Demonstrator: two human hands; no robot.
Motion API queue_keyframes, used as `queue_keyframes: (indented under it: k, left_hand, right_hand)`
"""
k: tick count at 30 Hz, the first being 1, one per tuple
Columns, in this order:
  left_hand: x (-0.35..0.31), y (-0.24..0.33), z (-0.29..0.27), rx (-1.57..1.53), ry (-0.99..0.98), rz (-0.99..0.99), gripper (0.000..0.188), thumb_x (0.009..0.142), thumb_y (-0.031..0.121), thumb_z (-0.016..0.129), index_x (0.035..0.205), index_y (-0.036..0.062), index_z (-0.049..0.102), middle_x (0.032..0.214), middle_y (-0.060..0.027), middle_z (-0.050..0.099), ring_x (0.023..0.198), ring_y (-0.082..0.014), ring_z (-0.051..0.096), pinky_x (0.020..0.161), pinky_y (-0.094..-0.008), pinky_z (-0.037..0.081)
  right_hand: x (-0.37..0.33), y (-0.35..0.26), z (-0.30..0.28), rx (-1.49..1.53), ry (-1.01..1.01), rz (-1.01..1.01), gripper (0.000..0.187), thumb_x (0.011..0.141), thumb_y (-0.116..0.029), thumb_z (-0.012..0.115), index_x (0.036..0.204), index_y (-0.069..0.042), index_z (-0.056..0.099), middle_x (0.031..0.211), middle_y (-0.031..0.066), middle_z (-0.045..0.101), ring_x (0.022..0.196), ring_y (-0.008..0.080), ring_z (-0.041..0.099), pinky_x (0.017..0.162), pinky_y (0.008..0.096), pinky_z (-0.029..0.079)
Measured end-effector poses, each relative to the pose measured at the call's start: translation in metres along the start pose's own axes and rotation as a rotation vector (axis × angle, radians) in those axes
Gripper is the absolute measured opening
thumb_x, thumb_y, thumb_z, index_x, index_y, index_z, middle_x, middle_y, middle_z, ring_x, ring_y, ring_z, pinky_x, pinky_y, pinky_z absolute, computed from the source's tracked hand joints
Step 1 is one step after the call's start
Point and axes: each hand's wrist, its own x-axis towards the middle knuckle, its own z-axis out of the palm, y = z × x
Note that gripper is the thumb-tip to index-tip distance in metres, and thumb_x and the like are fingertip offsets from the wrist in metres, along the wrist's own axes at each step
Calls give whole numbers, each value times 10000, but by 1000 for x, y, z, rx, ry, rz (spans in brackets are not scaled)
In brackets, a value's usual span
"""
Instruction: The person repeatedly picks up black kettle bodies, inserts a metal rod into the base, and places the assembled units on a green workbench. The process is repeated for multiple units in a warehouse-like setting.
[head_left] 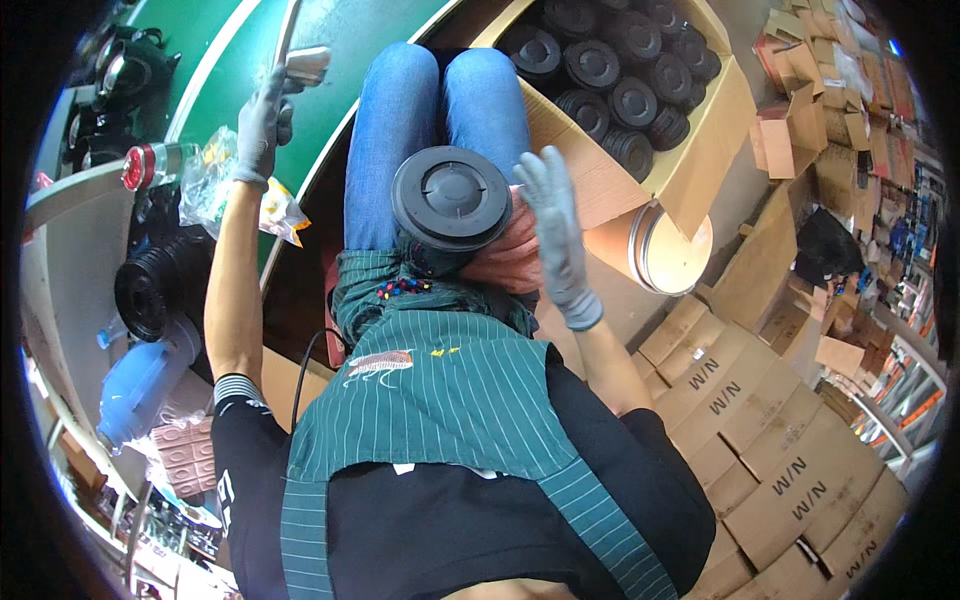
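Note:
Up at the left, my left hand (262, 128) in a grey glove is closed around a tool with a long pale shaft (287, 32) and a short, broad, silvery piece (308, 65); its exact kind is unclear. On my lap rests a round black lid-like disc (452, 198) with a raised rim and recessed centre. Whatever lies under it is mostly hidden. A pinkish cloth (508, 252) is bunched beside the disc. My right hand (558, 232), also gloved in grey, is open with fingers raised just right of the disc. Whether its thumb touches the cloth, I cannot tell.
An open cardboard box (725, 125) at my right knee contains several stacks of black discs (592, 63). Below it stands a round tub (672, 250). Taped cartons (790, 465) fill the lower right. On the left are a green tabletop (225, 70), a red-lidded jar (150, 166) and plastic bags (215, 185).

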Motion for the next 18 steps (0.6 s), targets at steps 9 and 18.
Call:
queue_keyframes:
  k: [9,18]
  left_hand:
    - [28,-52,-17,878,331,7,634,944,644,652,1041,33,788,972,-262,779,977,-397,771,885,-485,567]
    - [-53,7,17,930,262,743,559,983,327,751,1445,38,624,1367,-232,674,1271,-415,635,1088,-488,497]
  right_hand:
    - [11,2,19,-587,-198,25,1288,764,-447,942,1702,7,185,1728,273,282,1613,390,293,1316,449,243]
    - [-50,10,13,-611,-197,-246,1487,567,-480,1058,1708,-30,218,1753,255,258,1625,397,286,1319,472,264]
